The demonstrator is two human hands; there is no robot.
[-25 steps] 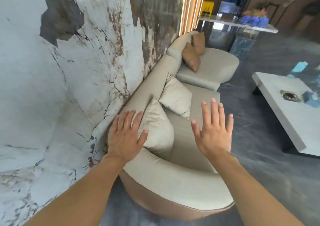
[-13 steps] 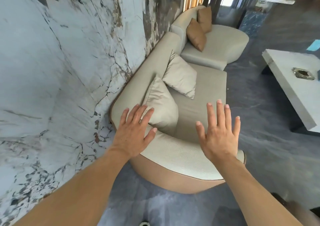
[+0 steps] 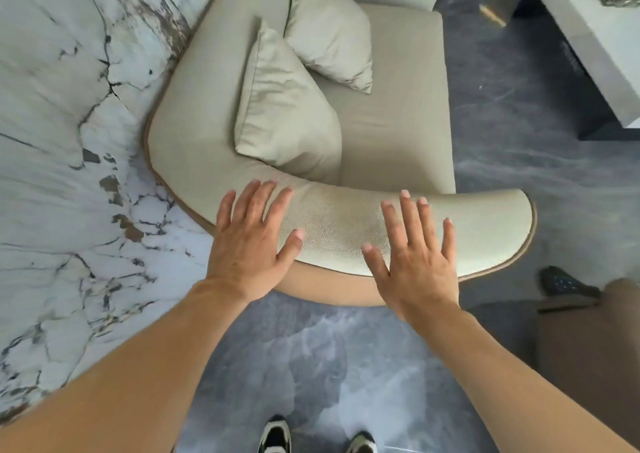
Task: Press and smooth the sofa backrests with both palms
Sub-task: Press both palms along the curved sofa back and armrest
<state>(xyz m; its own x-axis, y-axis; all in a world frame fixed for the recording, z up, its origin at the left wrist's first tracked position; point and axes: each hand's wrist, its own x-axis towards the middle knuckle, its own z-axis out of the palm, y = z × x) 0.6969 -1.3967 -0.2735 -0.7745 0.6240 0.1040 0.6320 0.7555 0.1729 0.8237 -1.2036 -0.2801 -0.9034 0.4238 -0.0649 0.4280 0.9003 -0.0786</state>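
Note:
A beige sofa with a curved end backrest (image 3: 332, 234) lies just below me, edged in tan piping. My left hand (image 3: 251, 241) is flat with fingers spread over the backrest's left part. My right hand (image 3: 417, 251) is flat with fingers spread over its middle-right part. Both palms face down at the padded top; I cannot tell how firmly they touch. The long backrest (image 3: 207, 71) runs along the wall. Two beige cushions (image 3: 287, 106) (image 3: 329, 29) lean on the seat (image 3: 391, 106).
A marble-patterned wall (image 3: 69, 140) stands close on the left. A white low table (image 3: 588, 36) sits at the upper right on a dark grey floor (image 3: 519, 140). My shoes (image 3: 277, 435) show at the bottom, and a brown object (image 3: 588, 348) stands at the right.
The view tilted downward and moved closer to the sofa's end. Both hands came down from hovering over the cushion and seat onto the curved end backrest.

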